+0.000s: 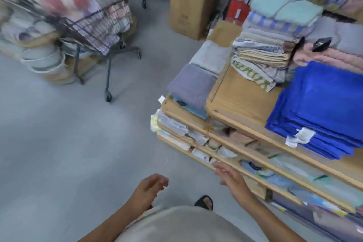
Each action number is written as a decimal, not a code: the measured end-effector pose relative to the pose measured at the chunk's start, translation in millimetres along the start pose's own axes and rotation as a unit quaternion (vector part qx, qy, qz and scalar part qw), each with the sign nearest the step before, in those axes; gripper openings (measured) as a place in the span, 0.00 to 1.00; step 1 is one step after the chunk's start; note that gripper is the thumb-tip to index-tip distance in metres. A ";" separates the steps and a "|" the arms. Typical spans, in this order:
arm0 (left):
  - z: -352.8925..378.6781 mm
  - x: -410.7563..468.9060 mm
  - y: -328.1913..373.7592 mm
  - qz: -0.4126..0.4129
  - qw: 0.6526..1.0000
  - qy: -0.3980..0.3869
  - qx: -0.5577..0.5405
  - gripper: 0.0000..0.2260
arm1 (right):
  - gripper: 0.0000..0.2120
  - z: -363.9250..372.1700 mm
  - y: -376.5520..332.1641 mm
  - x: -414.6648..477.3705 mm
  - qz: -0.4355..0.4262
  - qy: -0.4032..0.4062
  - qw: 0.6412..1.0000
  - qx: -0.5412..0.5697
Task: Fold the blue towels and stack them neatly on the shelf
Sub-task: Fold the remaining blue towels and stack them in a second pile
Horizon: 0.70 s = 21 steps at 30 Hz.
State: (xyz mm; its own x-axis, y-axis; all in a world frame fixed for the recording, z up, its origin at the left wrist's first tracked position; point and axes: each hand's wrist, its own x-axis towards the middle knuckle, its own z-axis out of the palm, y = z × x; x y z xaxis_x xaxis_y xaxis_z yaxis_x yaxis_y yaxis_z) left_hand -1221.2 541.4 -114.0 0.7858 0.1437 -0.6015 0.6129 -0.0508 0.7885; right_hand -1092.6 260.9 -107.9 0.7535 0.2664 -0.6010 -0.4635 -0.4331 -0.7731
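Hanging low with loosely spread fingers, left hand (146, 189) and right hand (232, 178) hold nothing.

A smooth grey floor (59, 133) lay between a dark wire shopping trolley (98, 23) and a tall brown cardboard box (186, 6), which stood just beyond tiered light wooden shelving (235, 92).

Cart (94, 23) load: motion-blurred, items not identifiable. Blue towels (322, 108): stack cut off by the right edge; print on its white tags (303, 136) too small to read. Box (188, 6): top cut off by the upper edge. Black object (322, 44) on the pink towels (334, 57): kind cannot be determined. Goods on the lower tiers of the shelf (241, 92): smeared, partly hidden under the boards. Sandal (205, 201): heel hidden behind the shirt (176, 224). Right hand (229, 177): fingertips blurred.
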 end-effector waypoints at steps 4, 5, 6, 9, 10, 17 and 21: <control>-73.5 -50.0 -73.4 -0.070 0.993 0.068 -0.061 0.09 | 0.08 86.3 -8.1 5.6 0.015 -0.067 0.996 -0.052; -89.7 -59.9 -87.6 -0.088 0.989 0.084 -0.082 0.09 | 0.07 105.9 -13.1 5.5 0.016 -0.091 0.994 -0.061; -105.7 -67.8 -99.6 -0.103 0.984 0.101 -0.104 0.09 | 0.06 125.3 -20.2 6.2 0.016 -0.111 0.991 -0.073; -146.7 -82.8 -119.7 -0.123 0.969 0.152 -0.148 0.09 | 0.09 173.6 -41.6 11.0 0.013 -0.145 0.984 -0.106; -158.8 -83.5 -120.9 -0.117 0.969 0.158 -0.151 0.09 | 0.08 186.6 -47.5 13.8 0.007 -0.150 0.982 -0.111; -237.0 -36.3 -85.2 -0.069 0.977 0.138 -0.147 0.09 | 0.07 248.8 -99.0 53.5 0.011 -0.129 0.986 -0.103; -282.4 13.2 -51.1 -0.047 0.980 0.131 -0.139 0.10 | 0.09 276.7 -137.9 100.5 0.016 -0.117 0.991 -0.070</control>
State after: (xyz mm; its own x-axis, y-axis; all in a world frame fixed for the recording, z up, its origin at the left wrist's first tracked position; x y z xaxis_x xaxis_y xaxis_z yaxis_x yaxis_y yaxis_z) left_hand -1265.5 825.0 -126.1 0.6564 0.3857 -0.6483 0.6063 0.2416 0.7576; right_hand -1082.0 585.6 -117.8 0.6033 0.4347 -0.6686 -0.4044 -0.5558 -0.7263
